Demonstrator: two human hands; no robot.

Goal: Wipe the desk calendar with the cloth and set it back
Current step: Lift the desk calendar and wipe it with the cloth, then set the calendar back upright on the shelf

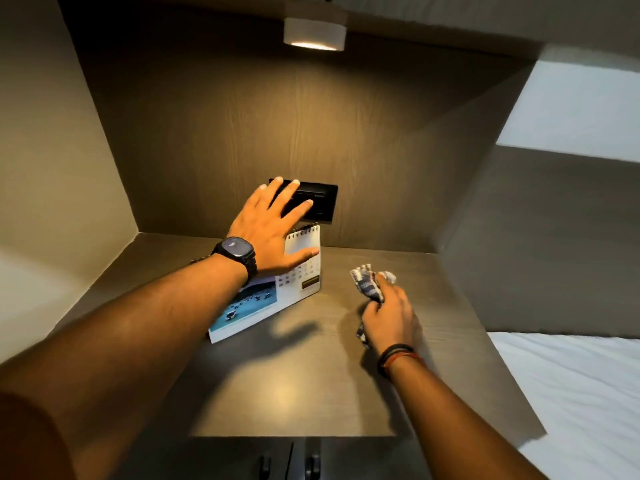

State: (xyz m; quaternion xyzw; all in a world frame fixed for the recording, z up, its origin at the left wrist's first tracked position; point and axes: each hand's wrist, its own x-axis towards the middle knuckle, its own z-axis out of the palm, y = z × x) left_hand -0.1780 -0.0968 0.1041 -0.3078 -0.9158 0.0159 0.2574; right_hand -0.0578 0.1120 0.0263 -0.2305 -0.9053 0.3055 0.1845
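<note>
A spiral-bound desk calendar [277, 292] with a blue photo and white date grid stands on the brown desk top [294, 382], angled toward the back wall. My left hand [270, 230], a dark watch on its wrist, hovers over the calendar's top edge with fingers spread; its thumb lies against the upper page. My right hand [391, 317] is to the right of the calendar, apart from it, closed around a crumpled blue-and-white patterned cloth [369, 282] that sticks out above the fingers.
A black socket panel [318, 202] sits on the wooden back wall behind the calendar. A round lamp [314, 32] shines from above. Side walls close in the niche. A white bed [581, 393] lies at the right; cabinet handles [289, 465] show below the desk edge.
</note>
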